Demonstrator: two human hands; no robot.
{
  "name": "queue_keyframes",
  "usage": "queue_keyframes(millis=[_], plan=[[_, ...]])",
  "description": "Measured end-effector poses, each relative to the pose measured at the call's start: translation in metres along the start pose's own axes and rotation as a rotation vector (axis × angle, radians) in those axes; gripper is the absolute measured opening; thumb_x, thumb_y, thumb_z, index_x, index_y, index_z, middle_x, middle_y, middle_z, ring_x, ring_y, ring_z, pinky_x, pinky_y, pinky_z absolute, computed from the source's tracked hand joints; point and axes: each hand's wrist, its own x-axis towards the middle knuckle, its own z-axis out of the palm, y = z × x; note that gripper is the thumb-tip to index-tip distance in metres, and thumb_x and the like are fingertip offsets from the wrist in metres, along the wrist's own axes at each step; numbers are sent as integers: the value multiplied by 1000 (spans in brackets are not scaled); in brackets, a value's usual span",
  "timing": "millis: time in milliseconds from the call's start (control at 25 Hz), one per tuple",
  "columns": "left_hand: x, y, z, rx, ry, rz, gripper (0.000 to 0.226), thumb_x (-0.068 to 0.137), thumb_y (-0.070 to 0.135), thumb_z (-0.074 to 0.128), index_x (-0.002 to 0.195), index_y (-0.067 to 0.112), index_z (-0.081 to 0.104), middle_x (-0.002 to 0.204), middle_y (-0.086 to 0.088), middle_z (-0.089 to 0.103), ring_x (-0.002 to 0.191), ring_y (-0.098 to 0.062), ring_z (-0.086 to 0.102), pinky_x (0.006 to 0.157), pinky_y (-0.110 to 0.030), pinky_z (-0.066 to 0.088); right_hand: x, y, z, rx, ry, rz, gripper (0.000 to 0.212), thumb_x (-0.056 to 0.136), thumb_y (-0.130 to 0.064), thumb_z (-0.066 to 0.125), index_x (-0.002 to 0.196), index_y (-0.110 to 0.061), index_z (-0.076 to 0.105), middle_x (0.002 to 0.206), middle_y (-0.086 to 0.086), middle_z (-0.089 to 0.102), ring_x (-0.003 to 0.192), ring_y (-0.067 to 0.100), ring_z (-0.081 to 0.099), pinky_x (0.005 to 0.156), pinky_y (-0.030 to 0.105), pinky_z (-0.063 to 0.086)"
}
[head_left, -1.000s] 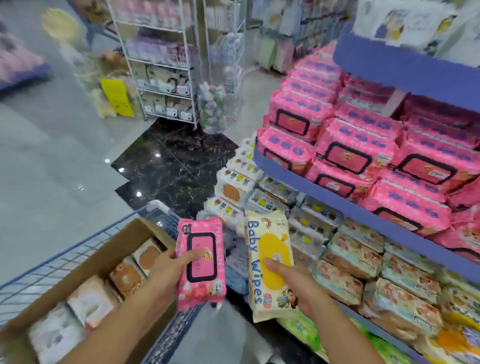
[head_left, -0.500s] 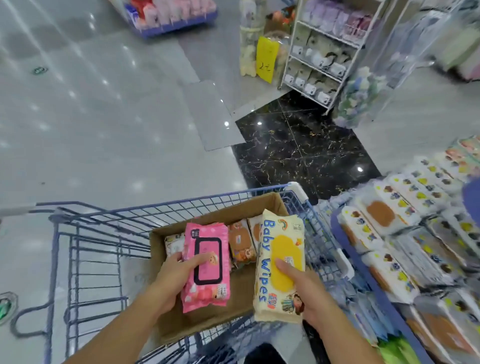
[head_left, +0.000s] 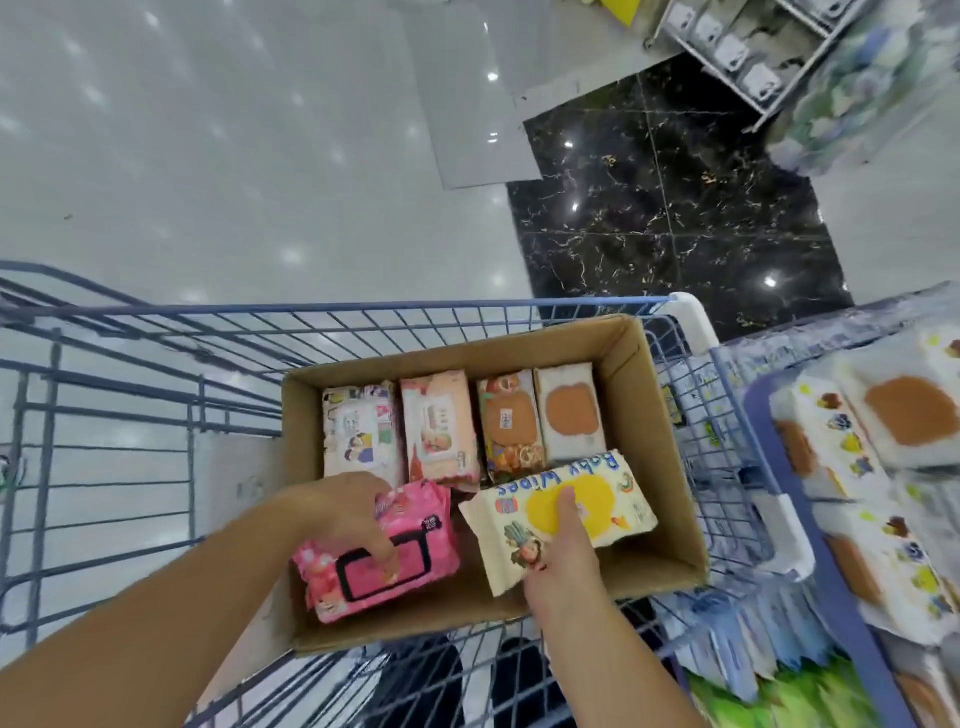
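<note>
Fingers (head_left: 383, 548) of the left hand (head_left: 343, 512) curl over a pink wipes pack (head_left: 421, 558) and pinch it. The pack is low in the near left corner of the cardboard box (head_left: 649, 415). The right hand (head_left: 563, 569) grips a cream Baby Wipes pack (head_left: 615, 501), with the thumb across its yellow lid and the other fingers hidden beneath. That pack hangs tilted over the near right part of the box, and whether it touches the bottom cannot be told. The box rides in a blue wire cart (head_left: 363, 310), and a row of four packs (head_left: 441, 428) lies flat along its far side.

The step in hand looks like laying both packs down as a second, nearer row. To do it well, each pack should probably go down flat before the grip loosens. The pink one is best pushed snug against the left wall so that room is left beside it. The cream pack's far edge seems to overlap the ends of the far row (a likely snag). Drawing it back a little toward the person before lowering should let it settle level rather than propped.
</note>
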Motion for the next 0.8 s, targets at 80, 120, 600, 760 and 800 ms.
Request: queue_keyframes(millis=[80, 120, 600, 760, 800], plan=[[25, -1, 8, 114, -116, 23, 90, 59, 59, 88, 132, 19, 55, 130, 1, 60, 114, -21, 59, 99, -36, 51, 24, -2, 12, 29, 39, 4, 58, 82, -58, 74, 119, -15, 65, 117, 13, 72, 88, 33, 74, 66, 49, 62], [38, -1, 15, 146, -148, 33, 92, 62, 59, 88, 136, 18, 52, 134, 0, 58, 118, -22, 58, 103, -38, 50, 35, 1, 15, 25, 60, 16, 65, 81, -61, 73, 126, -15, 63, 124, 13, 69, 95, 34, 72, 78, 53, 61], [103, -32, 78, 17, 23, 118, 40, 107, 36, 47, 145, 26, 51, 152, 2, 52, 136, -21, 50, 110, -28, 39, 123, 38, 4, -148, 68, 182, 53, 97, -54, 55, 119, -6, 59, 117, 17, 69, 112, 35, 65, 110, 54, 43], [101, -21, 106, 208, 343, -44, 27, 100, 20, 53, 126, 23, 58, 126, -6, 67, 113, -27, 64, 89, -38, 52, 126, 44, 3, -241, 124, 171, 55, 103, -49, 46, 140, -8, 48, 120, 19, 66, 84, 33, 67, 80, 49, 55], [102, -15, 111, 201, 381, -107, 30, 97, 22, 57, 127, 22, 58, 124, -5, 67, 112, -28, 65, 87, -38, 52, 127, 43, 4, -276, 145, 173, 52, 105, -46, 42, 141, -9, 47, 119, 19, 66, 81, 32, 67, 77, 47, 54]])
